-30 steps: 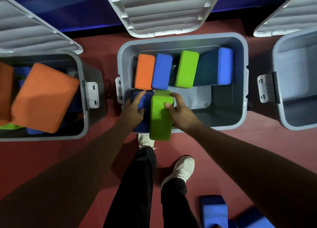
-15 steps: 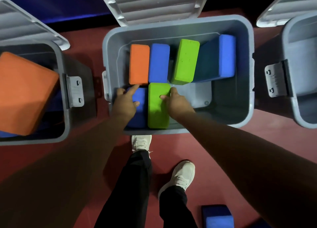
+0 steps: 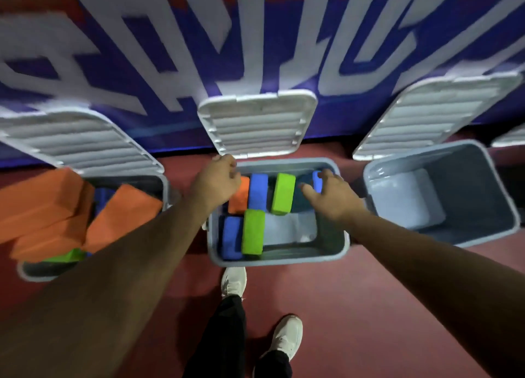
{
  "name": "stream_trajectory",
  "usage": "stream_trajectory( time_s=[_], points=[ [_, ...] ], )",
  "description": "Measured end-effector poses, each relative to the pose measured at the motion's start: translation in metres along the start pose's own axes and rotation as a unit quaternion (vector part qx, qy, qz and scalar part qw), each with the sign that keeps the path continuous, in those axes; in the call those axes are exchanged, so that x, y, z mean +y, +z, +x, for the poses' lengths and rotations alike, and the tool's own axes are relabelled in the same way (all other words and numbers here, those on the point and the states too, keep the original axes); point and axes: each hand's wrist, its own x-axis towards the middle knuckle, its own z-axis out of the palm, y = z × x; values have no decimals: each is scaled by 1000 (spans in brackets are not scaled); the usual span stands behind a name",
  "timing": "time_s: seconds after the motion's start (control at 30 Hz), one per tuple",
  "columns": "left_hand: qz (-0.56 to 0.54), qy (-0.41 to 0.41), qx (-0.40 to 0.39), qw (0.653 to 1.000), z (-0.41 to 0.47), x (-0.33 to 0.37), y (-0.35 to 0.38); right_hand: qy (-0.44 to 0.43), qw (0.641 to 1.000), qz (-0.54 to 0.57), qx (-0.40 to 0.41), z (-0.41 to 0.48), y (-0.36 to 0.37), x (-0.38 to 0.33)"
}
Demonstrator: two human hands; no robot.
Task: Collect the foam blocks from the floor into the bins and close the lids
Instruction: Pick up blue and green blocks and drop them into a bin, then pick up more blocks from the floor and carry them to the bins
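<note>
Overhead, the head view looks down on the middle bin [image 3: 278, 259], which holds six foam blocks: an orange block [image 3: 238, 200], two blue blocks [image 3: 258, 191] and a green block [image 3: 283, 193] along the back, and a blue block [image 3: 231, 237] and a green block [image 3: 252, 231] at the front left. Its lid [image 3: 255, 122] stands open against the wall.

The left hand [image 3: 214, 180] is at the bin's back left corner with curled fingers, just under the lid's lower corner; I cannot tell whether it grips anything. The right hand [image 3: 333, 197] hovers over the back right of the bin, fingers spread and holding nothing.

The blocks look light, soft and grippy, easy to pinch across their narrow sides. The ribbed lid looks stiff and light; I judge its side edges the surest place to take hold of it.
</note>
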Motion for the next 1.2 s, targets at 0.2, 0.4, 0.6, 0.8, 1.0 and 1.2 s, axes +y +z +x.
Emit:
stream_trajectory(
  time_s=[0.2, 0.4, 0.6, 0.8, 1.0, 1.2],
  points=[
    [-35, 79, 88, 992, -90, 148, -208, -33, 988, 64, 136, -132, -188, -95],
    [-60, 135, 151, 978, -188, 225, -345, -108, 968, 83, 210, -256, -277, -160],
    [-51, 191, 211, 957, -237, 248, -413, -127, 946, 99, 281, -333, -316, -185],
    [-49, 272, 200, 940, -243, 275, -443, -96, 921, 102, 365, -396, -317, -188],
    [-36, 387, 107, 915, -248, 282, -431, 21, 883, 96, 458, -458, -274, -183],
    [-29, 491, -17, 870, -306, 303, -384, 176, 830, 135, 511, -560, -206, -156]
  ],
)
